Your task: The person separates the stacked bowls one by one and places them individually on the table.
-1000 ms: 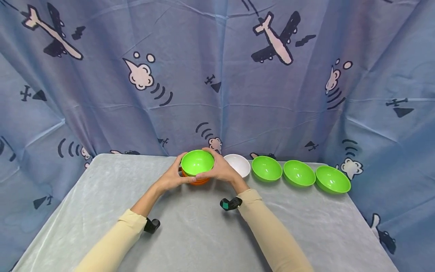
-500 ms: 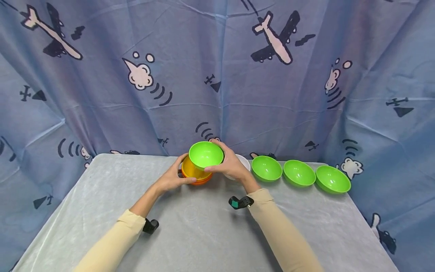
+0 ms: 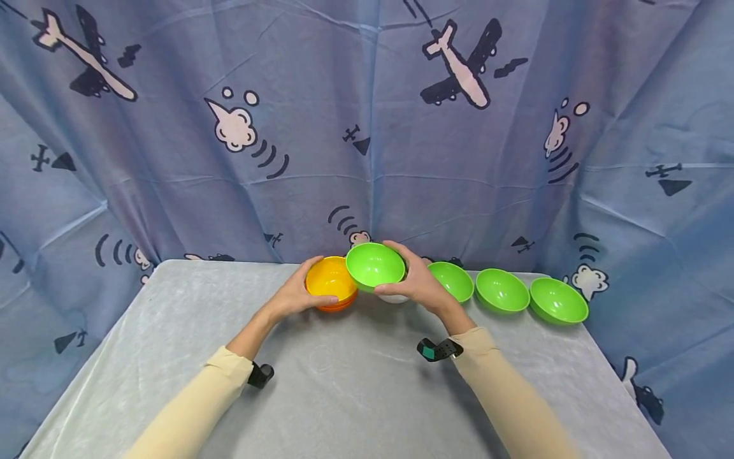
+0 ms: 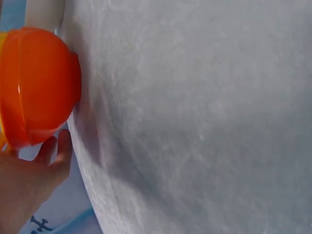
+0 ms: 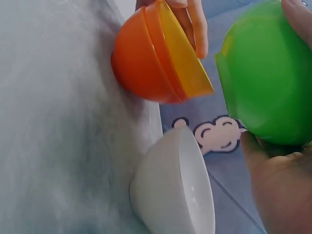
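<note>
My right hand [image 3: 421, 284] grips a green bowl [image 3: 375, 266] by its right side, raised above the white bowl [image 3: 394, 298], which it mostly hides in the head view. My left hand [image 3: 298, 292] curls round the left side of a stack with a yellow bowl [image 3: 329, 279] on top and orange [image 3: 338, 306] below. In the right wrist view the white bowl [image 5: 170, 185] stands beside the orange and yellow stack [image 5: 151, 58], and the green bowl [image 5: 273, 73] is apart from both. The left wrist view shows the orange bowl [image 4: 44, 87] with left fingers at its side.
Three green bowls [image 3: 450, 280] [image 3: 502, 291] [image 3: 559, 301] stand in a row along the back right of the cloth-covered table [image 3: 344, 382]. Behind the table hangs a blue curtain [image 3: 321, 95] with airplane prints.
My right hand has lifted the green bowl off the yellow one and moved it to the right, over the white bowl. My left hand has stayed at the stack.
</note>
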`<state>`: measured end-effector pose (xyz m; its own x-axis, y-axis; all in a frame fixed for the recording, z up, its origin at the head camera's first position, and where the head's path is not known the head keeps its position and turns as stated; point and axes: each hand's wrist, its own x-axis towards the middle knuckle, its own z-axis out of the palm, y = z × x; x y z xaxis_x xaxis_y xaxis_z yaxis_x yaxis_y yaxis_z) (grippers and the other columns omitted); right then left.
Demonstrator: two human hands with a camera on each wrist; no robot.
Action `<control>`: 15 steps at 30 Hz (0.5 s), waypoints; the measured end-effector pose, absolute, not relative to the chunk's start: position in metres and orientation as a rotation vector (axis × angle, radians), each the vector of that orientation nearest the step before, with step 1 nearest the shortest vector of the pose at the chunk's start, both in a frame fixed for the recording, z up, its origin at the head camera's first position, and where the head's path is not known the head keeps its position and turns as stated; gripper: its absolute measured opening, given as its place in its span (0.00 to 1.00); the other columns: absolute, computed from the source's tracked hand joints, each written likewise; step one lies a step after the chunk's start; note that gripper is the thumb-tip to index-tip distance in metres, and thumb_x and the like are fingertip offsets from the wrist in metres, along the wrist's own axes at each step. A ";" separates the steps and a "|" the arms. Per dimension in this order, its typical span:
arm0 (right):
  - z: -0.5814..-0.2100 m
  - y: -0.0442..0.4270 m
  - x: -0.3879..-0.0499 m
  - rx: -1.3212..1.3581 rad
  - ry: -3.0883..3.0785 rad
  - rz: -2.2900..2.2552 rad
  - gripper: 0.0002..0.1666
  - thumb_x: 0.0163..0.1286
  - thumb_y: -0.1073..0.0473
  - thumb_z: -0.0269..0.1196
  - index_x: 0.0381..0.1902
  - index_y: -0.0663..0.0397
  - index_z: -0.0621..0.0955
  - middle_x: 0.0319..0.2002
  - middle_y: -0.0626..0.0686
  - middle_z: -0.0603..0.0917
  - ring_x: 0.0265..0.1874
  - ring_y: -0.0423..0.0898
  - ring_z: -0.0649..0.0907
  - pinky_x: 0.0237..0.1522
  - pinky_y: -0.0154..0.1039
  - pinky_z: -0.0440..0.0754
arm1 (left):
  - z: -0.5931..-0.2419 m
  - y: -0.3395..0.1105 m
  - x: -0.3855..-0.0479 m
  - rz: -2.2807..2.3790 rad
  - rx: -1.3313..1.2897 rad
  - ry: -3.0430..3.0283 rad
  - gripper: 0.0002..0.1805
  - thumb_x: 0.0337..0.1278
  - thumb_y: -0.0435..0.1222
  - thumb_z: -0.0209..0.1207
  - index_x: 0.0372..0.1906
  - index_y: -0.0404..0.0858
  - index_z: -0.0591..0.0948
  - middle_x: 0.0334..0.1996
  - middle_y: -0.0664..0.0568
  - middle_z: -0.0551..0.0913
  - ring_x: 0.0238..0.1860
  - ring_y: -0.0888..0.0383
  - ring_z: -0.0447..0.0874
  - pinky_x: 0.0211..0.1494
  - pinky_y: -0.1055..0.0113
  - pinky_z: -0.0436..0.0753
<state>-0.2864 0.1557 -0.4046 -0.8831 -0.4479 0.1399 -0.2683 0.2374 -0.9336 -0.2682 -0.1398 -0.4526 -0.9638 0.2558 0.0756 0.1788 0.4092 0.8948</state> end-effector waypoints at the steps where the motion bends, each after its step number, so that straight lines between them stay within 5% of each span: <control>1: -0.405 0.159 -0.285 -0.673 2.328 -1.728 0.61 0.52 0.63 0.81 0.79 0.53 0.61 0.71 0.57 0.66 0.60 0.59 0.74 0.58 0.53 0.77 | -0.454 -0.139 -0.269 1.619 0.392 2.586 0.56 0.48 0.43 0.78 0.79 0.37 0.57 0.74 0.40 0.62 0.66 0.41 0.68 0.69 0.46 0.67; 15: -0.405 0.190 -0.268 -0.662 2.409 -1.660 0.62 0.50 0.61 0.82 0.78 0.52 0.62 0.71 0.57 0.66 0.61 0.60 0.74 0.58 0.56 0.77 | -0.452 -0.134 -0.271 1.518 0.385 2.677 0.56 0.47 0.45 0.78 0.78 0.36 0.59 0.74 0.37 0.61 0.68 0.41 0.65 0.70 0.46 0.65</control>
<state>-0.2684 0.1904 -0.4045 -0.8929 -0.4312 0.1293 -0.2743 0.2934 -0.9158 -0.2708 -0.1341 -0.4522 -0.9684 0.2337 0.0871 0.1947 0.4901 0.8496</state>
